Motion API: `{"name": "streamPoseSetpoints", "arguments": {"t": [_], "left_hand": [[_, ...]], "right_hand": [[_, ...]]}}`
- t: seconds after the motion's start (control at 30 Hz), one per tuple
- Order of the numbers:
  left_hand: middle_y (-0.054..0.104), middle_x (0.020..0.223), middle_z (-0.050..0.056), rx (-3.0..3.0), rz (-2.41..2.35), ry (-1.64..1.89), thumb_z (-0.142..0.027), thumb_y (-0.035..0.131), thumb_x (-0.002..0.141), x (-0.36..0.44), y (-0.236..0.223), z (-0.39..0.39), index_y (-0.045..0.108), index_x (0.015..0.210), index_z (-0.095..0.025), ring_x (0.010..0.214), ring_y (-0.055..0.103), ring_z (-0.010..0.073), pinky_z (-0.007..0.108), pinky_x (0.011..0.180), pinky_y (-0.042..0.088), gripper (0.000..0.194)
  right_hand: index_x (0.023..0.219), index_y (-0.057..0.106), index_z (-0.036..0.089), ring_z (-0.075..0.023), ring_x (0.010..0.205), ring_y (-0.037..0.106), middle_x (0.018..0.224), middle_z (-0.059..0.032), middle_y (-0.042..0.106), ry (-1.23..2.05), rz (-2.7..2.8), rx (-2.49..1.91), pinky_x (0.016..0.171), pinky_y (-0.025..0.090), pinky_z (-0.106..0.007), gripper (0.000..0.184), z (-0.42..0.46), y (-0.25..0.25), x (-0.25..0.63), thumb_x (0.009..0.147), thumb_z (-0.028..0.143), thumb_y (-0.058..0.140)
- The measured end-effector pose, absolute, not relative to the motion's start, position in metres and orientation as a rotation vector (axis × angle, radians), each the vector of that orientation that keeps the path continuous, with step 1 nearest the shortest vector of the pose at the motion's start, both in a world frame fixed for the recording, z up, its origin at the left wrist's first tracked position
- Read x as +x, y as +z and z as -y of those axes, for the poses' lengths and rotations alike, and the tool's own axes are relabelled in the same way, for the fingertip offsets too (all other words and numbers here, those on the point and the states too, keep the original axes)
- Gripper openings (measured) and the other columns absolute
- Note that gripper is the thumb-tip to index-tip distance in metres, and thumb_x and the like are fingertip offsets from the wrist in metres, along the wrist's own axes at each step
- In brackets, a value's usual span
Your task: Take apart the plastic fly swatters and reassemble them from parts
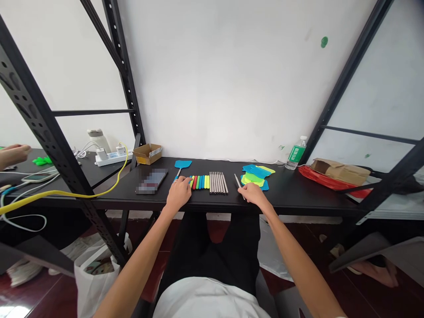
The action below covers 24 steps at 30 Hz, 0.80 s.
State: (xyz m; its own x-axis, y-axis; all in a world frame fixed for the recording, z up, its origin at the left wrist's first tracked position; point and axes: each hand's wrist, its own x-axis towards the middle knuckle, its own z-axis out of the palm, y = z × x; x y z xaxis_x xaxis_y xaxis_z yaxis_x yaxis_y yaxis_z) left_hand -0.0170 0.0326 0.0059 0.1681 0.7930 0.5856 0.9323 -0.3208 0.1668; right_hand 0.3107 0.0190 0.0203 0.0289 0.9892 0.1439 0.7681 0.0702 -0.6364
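Note:
My left hand (179, 193) rests with curled fingers at the left end of a row of coloured plastic handles (200, 182), red, green, blue and yellow. What its fingers hold is hidden. Just beyond it lies a small fly swatter (183, 164) with a blue head and a metal rod, its lower end partly covered by that hand. My right hand (252, 194) pinches one thin metal rod (237, 180), tilted, near its lower end. Between the hands, several metal rods (218, 183) lie side by side. Blue and yellow-green swatter heads (255, 171) are piled beyond my right hand.
A tablet or phone (151, 181) and an opened carton (147, 153) lie left on the black table (281, 190). Right stand a water bottle (296, 153) and a brown paper bag (342, 170). A yellow cable (66, 193) crosses the rack post. Another person's hand (15, 154) shows far left.

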Motion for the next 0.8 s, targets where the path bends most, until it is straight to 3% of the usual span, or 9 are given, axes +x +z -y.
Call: {"name": "streamPoseSetpoints", "arguments": {"t": [0.17,0.37,0.8], "left_hand": [[0.068,0.120,0.014,-2.242,1.684,-0.904,-0.014,0.037,0.094,-0.017,0.007,-0.032,0.068,0.120,-0.018,0.105,0.063,0.0293,0.041,0.096,0.046,0.041],[0.068,0.123,0.012,-2.261,1.788,-0.919,-0.014,0.037,0.093,-0.015,0.010,-0.029,0.068,0.123,-0.019,0.107,0.062,0.0309,0.040,0.091,0.048,0.043],[0.066,0.121,0.008,-2.282,1.778,-1.052,-0.028,0.047,0.095,-0.025,0.007,-0.035,0.067,0.119,-0.025,0.096,0.066,0.0261,0.032,0.076,0.049,0.031]], "right_hand": [[0.052,0.048,0.019,-0.0112,0.042,0.054,0.049,-0.0016,0.054,0.902,1.499,-1.527,0.041,0.034,-0.022,0.031,-0.026,0.017,0.322,0.082,0.026,0.052],[0.068,0.052,0.019,-0.0107,0.048,0.060,0.061,-0.0009,0.061,1.013,1.374,-1.422,0.041,0.039,-0.018,0.015,-0.028,0.018,0.319,0.081,0.026,0.055],[0.069,0.053,0.018,-0.0092,0.044,0.057,0.058,0.0004,0.059,1.052,1.282,-1.299,0.038,0.040,-0.017,0.017,-0.031,0.013,0.320,0.081,0.030,0.058]]}}
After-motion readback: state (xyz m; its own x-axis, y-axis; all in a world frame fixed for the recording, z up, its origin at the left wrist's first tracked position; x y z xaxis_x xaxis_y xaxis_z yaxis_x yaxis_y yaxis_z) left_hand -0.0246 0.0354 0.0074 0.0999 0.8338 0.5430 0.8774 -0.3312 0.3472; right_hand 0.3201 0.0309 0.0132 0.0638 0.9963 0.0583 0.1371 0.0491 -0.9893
